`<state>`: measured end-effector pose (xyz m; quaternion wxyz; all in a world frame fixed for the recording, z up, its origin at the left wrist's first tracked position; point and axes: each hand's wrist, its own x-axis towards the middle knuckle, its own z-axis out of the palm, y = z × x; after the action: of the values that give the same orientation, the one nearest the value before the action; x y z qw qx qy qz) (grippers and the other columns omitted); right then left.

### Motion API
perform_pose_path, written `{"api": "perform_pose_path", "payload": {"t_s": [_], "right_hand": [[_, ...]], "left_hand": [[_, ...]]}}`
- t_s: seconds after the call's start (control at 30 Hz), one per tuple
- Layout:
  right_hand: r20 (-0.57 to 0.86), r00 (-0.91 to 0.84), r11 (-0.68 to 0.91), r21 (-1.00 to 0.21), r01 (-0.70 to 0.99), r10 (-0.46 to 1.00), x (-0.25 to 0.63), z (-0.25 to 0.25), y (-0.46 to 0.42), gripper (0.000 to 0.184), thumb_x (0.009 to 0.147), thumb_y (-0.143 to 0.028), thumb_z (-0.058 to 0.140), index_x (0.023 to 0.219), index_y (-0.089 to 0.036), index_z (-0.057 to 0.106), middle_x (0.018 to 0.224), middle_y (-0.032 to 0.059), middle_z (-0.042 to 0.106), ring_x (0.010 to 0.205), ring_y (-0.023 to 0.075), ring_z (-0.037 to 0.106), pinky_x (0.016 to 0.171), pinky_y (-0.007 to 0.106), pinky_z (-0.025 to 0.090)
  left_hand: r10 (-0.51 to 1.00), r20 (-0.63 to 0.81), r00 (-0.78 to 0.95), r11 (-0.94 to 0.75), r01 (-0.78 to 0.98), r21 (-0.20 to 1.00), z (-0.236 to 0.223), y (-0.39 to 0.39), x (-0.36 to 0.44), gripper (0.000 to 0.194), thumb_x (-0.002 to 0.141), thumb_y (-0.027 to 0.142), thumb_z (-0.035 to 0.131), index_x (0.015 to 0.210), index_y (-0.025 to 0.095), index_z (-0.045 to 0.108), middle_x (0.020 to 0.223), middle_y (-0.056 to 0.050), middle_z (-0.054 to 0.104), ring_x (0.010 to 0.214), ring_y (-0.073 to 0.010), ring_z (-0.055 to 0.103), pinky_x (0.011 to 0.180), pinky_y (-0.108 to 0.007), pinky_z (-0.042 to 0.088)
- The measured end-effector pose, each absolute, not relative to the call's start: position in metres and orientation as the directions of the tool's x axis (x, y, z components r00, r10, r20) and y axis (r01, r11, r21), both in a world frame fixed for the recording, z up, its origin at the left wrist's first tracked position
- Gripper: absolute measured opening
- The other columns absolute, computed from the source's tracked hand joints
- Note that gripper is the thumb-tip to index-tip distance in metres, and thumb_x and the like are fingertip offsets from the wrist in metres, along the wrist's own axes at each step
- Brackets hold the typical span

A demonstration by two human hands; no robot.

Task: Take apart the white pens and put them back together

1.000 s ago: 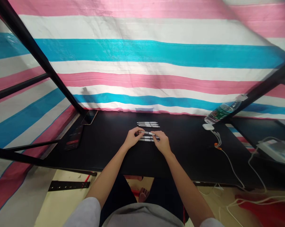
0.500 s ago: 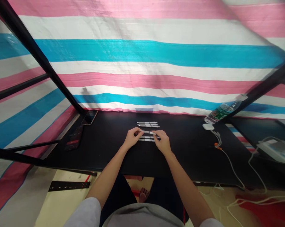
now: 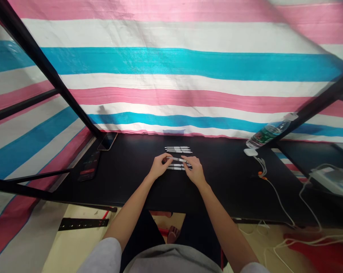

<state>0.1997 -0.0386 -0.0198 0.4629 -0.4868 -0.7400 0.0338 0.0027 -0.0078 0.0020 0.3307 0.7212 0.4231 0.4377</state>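
Note:
A slim white pen (image 3: pixel 177 159) lies crosswise between my two hands, above the black table. My left hand (image 3: pixel 159 166) is closed on its left end, thumb and fingers pinched together. At the other end, my right hand (image 3: pixel 194 169) has thumb and index finger about the pen, the index stretched along its far side. Just below the held pen, more white pens (image 3: pixel 177 167) lie side by side, their right ends partly covered by my right fingers. Beyond my hands, a neat group of several similar pens (image 3: pixel 177 149) rests on the table.
Two phones, one dark with a lit screen (image 3: pixel 88 167) and one near the back (image 3: pixel 108 141), lie on the table (image 3: pixel 131 182) at left. A water bottle (image 3: pixel 266 134) leans by the right frame post. Near it are a white charger (image 3: pixel 250 152) and cables (image 3: pixel 278 195).
My right index finger has lifted and spread slightly along the pen's far side. My left hand and the pens on the table look unmoved.

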Motion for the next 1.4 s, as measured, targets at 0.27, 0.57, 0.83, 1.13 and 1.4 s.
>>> {"api": "perform_pose_path", "payload": {"t_s": [0.27, 0.57, 0.83, 1.13, 1.4], "right_hand": [[0.685, -0.075, 0.525, -0.478, 0.704, 0.725, 0.201, -0.017, -0.04, 0.022, 0.091, -0.018, 0.051, 0.099, -0.024, 0.071, 0.087, 0.0041, 0.07, 0.083, 0.0205, 0.06, 0.077, 0.036, 0.044], [0.709, -0.1, 0.519, -0.406, 0.752, 0.698, 0.197, -0.018, -0.043, 0.028, 0.092, -0.017, 0.044, 0.107, -0.023, 0.067, 0.096, 0.008, 0.067, 0.088, 0.0219, 0.062, 0.081, 0.037, 0.051], [0.642, -0.199, 0.559, -0.423, 0.713, 0.74, 0.196, -0.016, -0.045, 0.046, 0.093, -0.014, 0.039, 0.133, -0.028, 0.055, 0.1, 0.0076, 0.063, 0.087, 0.0207, 0.06, 0.081, 0.036, 0.052], [0.66, -0.123, 0.514, -0.439, 0.737, 0.741, 0.196, -0.014, -0.047, 0.026, 0.096, -0.028, 0.047, 0.105, -0.025, 0.071, 0.078, 0.0041, 0.064, 0.069, 0.0157, 0.06, 0.065, 0.027, 0.048], [0.663, -0.009, 0.426, -0.471, 0.772, 0.749, 0.197, -0.02, -0.045, 0.025, 0.096, -0.029, 0.047, 0.096, -0.023, 0.071, 0.077, 0.003, 0.064, 0.063, 0.0131, 0.058, 0.06, 0.024, 0.045]], "left_hand": [[0.938, 0.295, 0.181, -0.337, 0.276, 0.9, -0.002, -0.006, 0.0, 0.033, 0.086, 0.045, 0.057, 0.074, 0.016, 0.065, 0.063, 0.0, 0.06, 0.057, -0.0123, 0.052, 0.057, -0.024, 0.042], [0.961, 0.206, 0.182, -0.207, -0.018, 0.978, -0.001, -0.002, -0.001, 0.033, 0.079, 0.044, 0.068, 0.094, 0.014, 0.07, 0.076, -0.006, 0.07, 0.072, -0.0158, 0.062, 0.071, -0.029, 0.05], [0.952, 0.156, 0.264, -0.15, -0.042, 0.988, -0.001, -0.003, -0.002, 0.038, 0.078, 0.044, 0.07, 0.102, 0.016, 0.072, 0.087, -0.008, 0.073, 0.084, -0.0209, 0.067, 0.079, -0.033, 0.053], [0.963, 0.171, 0.209, -0.162, -0.062, 0.985, 0.002, -0.004, 0.0, 0.034, 0.079, 0.042, 0.068, 0.098, 0.015, 0.071, 0.079, -0.006, 0.071, 0.075, -0.0171, 0.065, 0.074, -0.03, 0.052], [0.992, 0.119, -0.048, -0.127, -0.243, 0.962, -0.006, 0.008, -0.003, 0.03, 0.083, 0.046, 0.057, 0.086, 0.017, 0.058, 0.083, -0.006, 0.066, 0.077, -0.0154, 0.064, 0.073, -0.031, 0.051]]}}
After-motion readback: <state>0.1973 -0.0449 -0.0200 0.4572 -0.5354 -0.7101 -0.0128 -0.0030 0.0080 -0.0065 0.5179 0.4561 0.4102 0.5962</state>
